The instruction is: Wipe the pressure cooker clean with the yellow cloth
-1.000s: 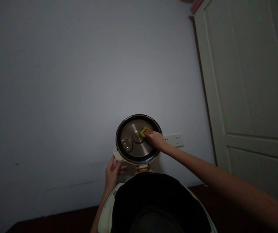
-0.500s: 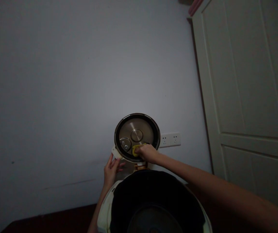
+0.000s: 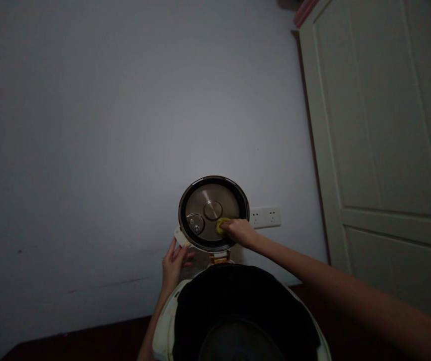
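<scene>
A pressure cooker's raised lid [image 3: 204, 198] stands open, its metal inner face and black sealing ring toward me. My right hand [image 3: 241, 231] is closed on a yellow cloth or sponge [image 3: 222, 225], pressed against the lower right of that inner face. At the lid's lower left, my left hand [image 3: 174, 260] grips a white tab [image 3: 181, 236] on the rim between thumb and fingers, other fingers spread behind. Below both hands is the cooker body [image 3: 164, 323], white outside with a dark, deep interior. An orange-brown hinge part [image 3: 220, 257] shows between lid and body.
A pale wall [image 3: 125, 125] rises right behind the lid. Power sockets [image 3: 265, 216] sit on it just right of the lid. A white panelled door [image 3: 384, 150] fills the right side. The cooker stands on a dark red surface [image 3: 98, 341].
My right hand has slid the yellow cloth or sponge rightward and slightly up across the lid's inner face. My left hand stays on the tab.
</scene>
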Tool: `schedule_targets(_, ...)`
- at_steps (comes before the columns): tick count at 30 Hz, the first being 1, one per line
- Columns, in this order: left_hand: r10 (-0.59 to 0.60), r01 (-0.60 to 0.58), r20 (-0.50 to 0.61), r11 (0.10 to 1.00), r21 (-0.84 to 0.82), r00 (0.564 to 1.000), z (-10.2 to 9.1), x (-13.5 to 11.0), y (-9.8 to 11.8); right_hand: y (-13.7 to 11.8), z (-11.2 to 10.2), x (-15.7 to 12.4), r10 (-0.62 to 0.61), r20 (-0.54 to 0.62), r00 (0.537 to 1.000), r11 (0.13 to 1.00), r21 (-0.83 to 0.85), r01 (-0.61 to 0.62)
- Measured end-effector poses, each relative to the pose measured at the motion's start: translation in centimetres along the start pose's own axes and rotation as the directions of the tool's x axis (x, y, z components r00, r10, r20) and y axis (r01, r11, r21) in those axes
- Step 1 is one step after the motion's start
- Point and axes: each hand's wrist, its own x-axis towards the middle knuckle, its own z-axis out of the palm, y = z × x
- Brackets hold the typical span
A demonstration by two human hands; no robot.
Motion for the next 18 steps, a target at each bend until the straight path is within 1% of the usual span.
schedule_targets(2,-0.002,0.002,-0.004,1.000,0.003,1.000,0.0,0.1,0.0,1.1,-0.5,0.2,0.059,-0.028,0.998,0.998,-0.024,-0.059)
schedule_targets(4,-0.003,0.003,-0.008,1.000,0.010,1.000,0.0,0.0,0.0,2.1,-1.4,0.9,0.083,-0.067,0.994,0.996,-0.032,-0.085)
schedule_targets(7,0.001,-0.001,-0.011,1.000,0.015,1.000,0.1,-0.1,0.1,3.3,-3.3,2.8,0.110,-0.133,0.985,0.993,-0.027,-0.115)
schedule_targets(10,-0.012,0.012,-0.013,1.000,0.018,1.000,0.1,-0.1,0.0,3.4,-5.1,5.3,0.125,-0.204,0.971,0.991,-0.014,-0.130)
schedule_targets(13,-0.023,0.023,-0.015,1.000,0.015,1.000,0.1,-0.1,0.0,1.6,-5.6,7.5,0.043,-0.246,0.968,0.999,-0.001,-0.045)
schedule_targets(15,-0.019,0.019,-0.010,1.000,0.008,1.000,0.0,0.0,0.0,-0.3,-5.0,8.3,-0.062,-0.275,0.959,0.998,0.000,0.065)
schedule_targets(16,-0.018,0.018,-0.007,1.000,0.004,1.000,0.0,-0.1,0.0,-1.3,-4.5,8.5,-0.133,-0.290,0.948,0.991,-0.010,0.136)
schedule_targets(18,-0.021,0.021,-0.004,1.000,-0.005,1.000,0.0,-0.1,0.1,-2.9,-3.1,8.5,-0.284,-0.314,0.906,0.958,-0.052,0.282)
